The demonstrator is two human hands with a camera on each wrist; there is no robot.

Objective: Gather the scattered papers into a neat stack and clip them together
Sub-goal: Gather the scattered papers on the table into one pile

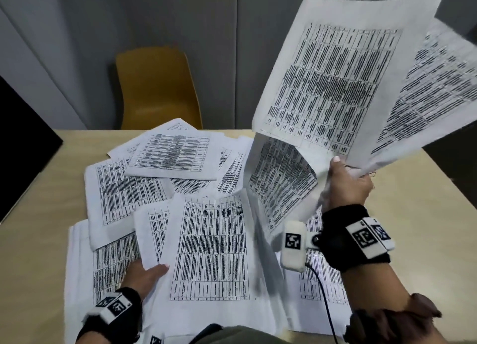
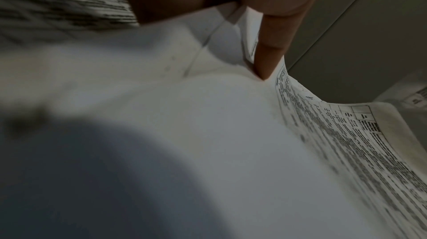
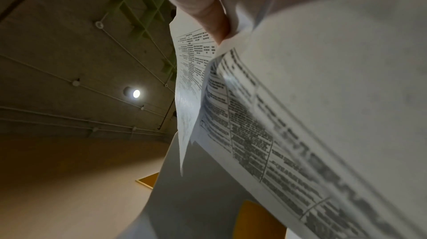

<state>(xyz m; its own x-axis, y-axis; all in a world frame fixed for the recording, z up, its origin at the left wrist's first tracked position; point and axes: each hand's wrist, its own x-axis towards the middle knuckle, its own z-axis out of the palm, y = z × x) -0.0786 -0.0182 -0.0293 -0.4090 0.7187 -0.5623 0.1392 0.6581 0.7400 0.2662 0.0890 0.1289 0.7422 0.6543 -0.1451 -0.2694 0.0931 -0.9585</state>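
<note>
Several printed sheets (image 1: 129, 189) lie scattered and overlapping on the tan table (image 1: 418, 222). My right hand (image 1: 346, 181) is raised over the table's right side and grips a fanned bunch of sheets (image 1: 327, 85) by their lower corners; one of them droops toward the table. In the right wrist view my thumb (image 3: 208, 16) pinches those sheets (image 3: 323, 96). My left hand (image 1: 144, 274) is at the near left, thumb on top of a large sheet (image 1: 211, 251), fingers hidden beneath paper. The left wrist view shows a finger (image 2: 270, 47) pressed onto the paper (image 2: 208, 124). No clip is in view.
A yellow chair (image 1: 154, 85) stands behind the table's far edge, before a grey wall. A black object (image 1: 23, 142) sits at the table's left edge. A white marker block with a cable (image 1: 293, 245) hangs off my right wrist band. Bare tabletop shows at far right.
</note>
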